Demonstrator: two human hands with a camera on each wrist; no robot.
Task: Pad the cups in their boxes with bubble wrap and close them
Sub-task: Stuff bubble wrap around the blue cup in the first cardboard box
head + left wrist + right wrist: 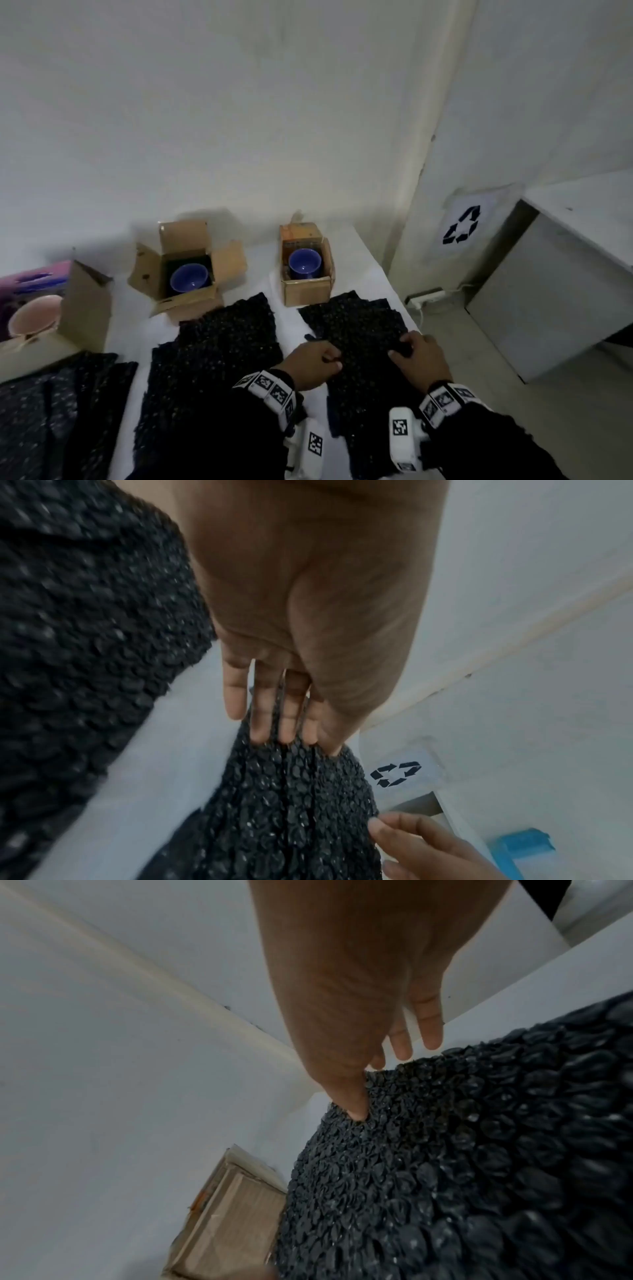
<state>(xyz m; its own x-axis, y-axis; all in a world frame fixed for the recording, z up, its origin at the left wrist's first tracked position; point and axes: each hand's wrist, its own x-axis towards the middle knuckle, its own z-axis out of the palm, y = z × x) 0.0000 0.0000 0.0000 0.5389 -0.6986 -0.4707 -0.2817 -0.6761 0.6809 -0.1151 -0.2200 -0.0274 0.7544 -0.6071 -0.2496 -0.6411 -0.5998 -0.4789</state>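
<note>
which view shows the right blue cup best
The head view. The right blue cup sits upright in its open box, its rim and inside plainly visible. The left wrist view shows neither the cup nor its box. The right wrist view shows only a cardboard box, not a cup.

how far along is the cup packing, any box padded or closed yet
None is closed: all three boxes stand open with a cup showing, the right box, the middle box and the left box. None clearly padded. In hand: the left hand and right hand both pinch the rightmost bubble wrap sheet on the table. Left: pad all three and close them.
</note>
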